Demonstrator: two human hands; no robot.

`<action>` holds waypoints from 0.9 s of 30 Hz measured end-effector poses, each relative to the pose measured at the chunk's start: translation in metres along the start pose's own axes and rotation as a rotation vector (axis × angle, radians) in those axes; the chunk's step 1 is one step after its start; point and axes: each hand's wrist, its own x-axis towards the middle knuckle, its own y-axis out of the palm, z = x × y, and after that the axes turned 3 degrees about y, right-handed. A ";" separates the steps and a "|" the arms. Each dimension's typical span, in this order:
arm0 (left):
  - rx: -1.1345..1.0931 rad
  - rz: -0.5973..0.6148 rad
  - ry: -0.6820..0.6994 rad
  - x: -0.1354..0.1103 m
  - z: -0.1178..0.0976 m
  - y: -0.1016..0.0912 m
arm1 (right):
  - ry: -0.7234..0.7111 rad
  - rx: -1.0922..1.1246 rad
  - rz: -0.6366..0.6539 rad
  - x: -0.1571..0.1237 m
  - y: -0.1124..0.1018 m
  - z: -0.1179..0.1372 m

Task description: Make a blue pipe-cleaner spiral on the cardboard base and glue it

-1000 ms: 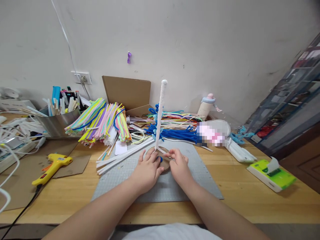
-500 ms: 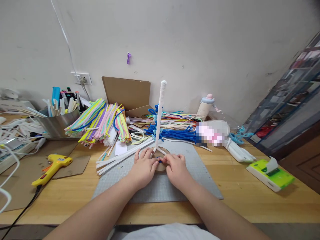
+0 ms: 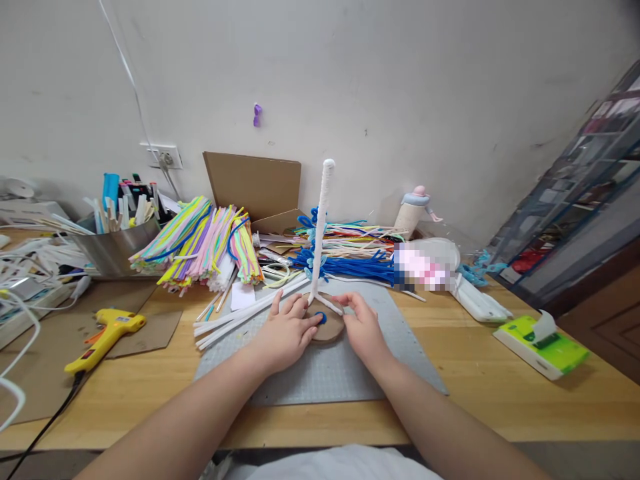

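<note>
A round cardboard disc [image 3: 327, 332] lies on the grey cutting mat. On it stands an upright white fuzzy post [image 3: 322, 227] with white legs spreading at its foot. A small blue coil [image 3: 321, 317] sits on the disc in front of the post. My left hand [image 3: 286, 335] rests over the disc's left side, fingers stretched and apart, one fingertip touching the coil. At the disc's right edge is my right hand [image 3: 364, 328], its bent fingers apart beside the end of a white leg; I cannot tell if they touch it. Blue looped pieces [image 3: 314, 237] show behind the post.
Left of the mat [image 3: 320, 387] lies a yellow glue gun [image 3: 106, 337] on cardboard. Bundles of coloured pipe cleaners [image 3: 200, 243] and blue ones [image 3: 357, 268] line the back. White strips [image 3: 245, 313] cross the mat's left edge. A tissue pack [image 3: 543, 347] lies right.
My right hand has moved right, away from the blue coil to the disc's edge, and its fingers have parted. The coil is now uncovered, with a left fingertip on it.
</note>
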 end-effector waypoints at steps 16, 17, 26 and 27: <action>0.045 0.040 -0.036 0.001 -0.011 -0.013 | -0.364 -0.368 0.369 0.028 -0.031 0.003; 0.047 0.056 -0.026 0.002 -0.012 -0.014 | -0.389 -0.430 0.381 0.026 -0.031 0.003; 0.043 0.197 -0.062 0.005 -0.017 -0.014 | -0.251 -0.400 0.582 0.034 -0.031 -0.013; 0.049 0.230 -0.077 0.006 -0.018 -0.015 | -0.239 -0.410 0.588 0.033 -0.030 -0.014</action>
